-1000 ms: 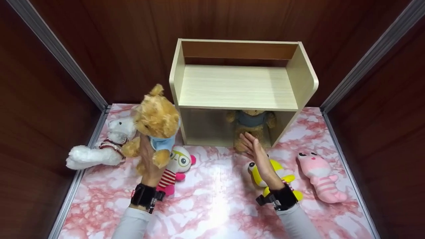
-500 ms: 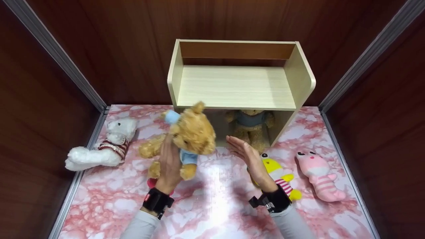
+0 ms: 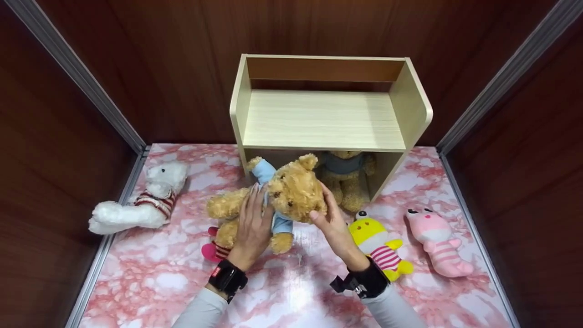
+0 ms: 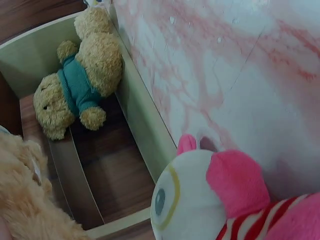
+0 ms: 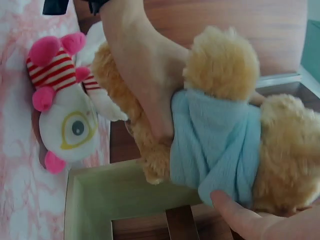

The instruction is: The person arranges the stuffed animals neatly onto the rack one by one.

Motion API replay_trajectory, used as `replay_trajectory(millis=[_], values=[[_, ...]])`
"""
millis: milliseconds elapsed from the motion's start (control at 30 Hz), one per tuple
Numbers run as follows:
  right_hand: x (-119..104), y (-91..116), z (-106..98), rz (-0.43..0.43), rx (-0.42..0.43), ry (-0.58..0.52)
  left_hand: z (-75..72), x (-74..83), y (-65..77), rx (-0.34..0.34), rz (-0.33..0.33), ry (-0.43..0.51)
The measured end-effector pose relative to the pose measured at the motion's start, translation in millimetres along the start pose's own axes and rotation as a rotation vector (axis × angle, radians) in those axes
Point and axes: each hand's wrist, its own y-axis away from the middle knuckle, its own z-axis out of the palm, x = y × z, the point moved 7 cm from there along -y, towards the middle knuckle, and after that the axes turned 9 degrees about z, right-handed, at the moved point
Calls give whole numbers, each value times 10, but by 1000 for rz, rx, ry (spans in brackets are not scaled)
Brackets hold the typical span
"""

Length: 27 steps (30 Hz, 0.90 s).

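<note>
A light-brown teddy bear (image 3: 296, 193) in a light-blue top is held tilted in front of the shelf's lower opening. My left hand (image 3: 253, 223) grips its body from the front, and the right wrist view shows that hand (image 5: 150, 70) round the bear's middle. On the other side my right hand (image 3: 337, 228) holds the bear's head, thumb near its cheek; one fingertip touches the blue top (image 5: 215, 145) in the right wrist view. Inside the lower compartment, at its right end, a second teddy bear (image 4: 82, 82) in a teal top sits upright; its head is partly hidden in the head view.
The pale wooden shelf unit (image 3: 323, 118) stands against the back wall. A white plush (image 3: 157, 196) lies left, a yellow plush (image 3: 378, 241) and a pink plush (image 3: 442, 246) right. A white-and-pink plush with yellow glasses (image 5: 70, 122) lies under the held bear.
My left hand has carried the light-brown bear rightward, from the left of the shelf to its front. My right hand, free before, has closed in on the bear's head.
</note>
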Motion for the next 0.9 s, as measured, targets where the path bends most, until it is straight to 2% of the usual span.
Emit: replay_trajectory(millis=[100, 200, 533, 733, 800, 900], values=[[21, -15, -13, 15, 72, 17, 43, 51, 10, -30, 10, -7], [25, -30, -29, -7, 128, 53, 73, 98, 26, -50, 23, -4], [48, -70, -111, -94, 218, 81, 153, 159, 56, -66, 19, 3], [123, -123, -247, -70, 314, 73, 218, 171, 23, -110, 63, 111], [150, -142, -298, -58, 330, 42, 243, 171, 5, -143, 86, 161], [177, -158, -396, -45, 373, 10, 287, 165, -9, -230, 118, 226]])
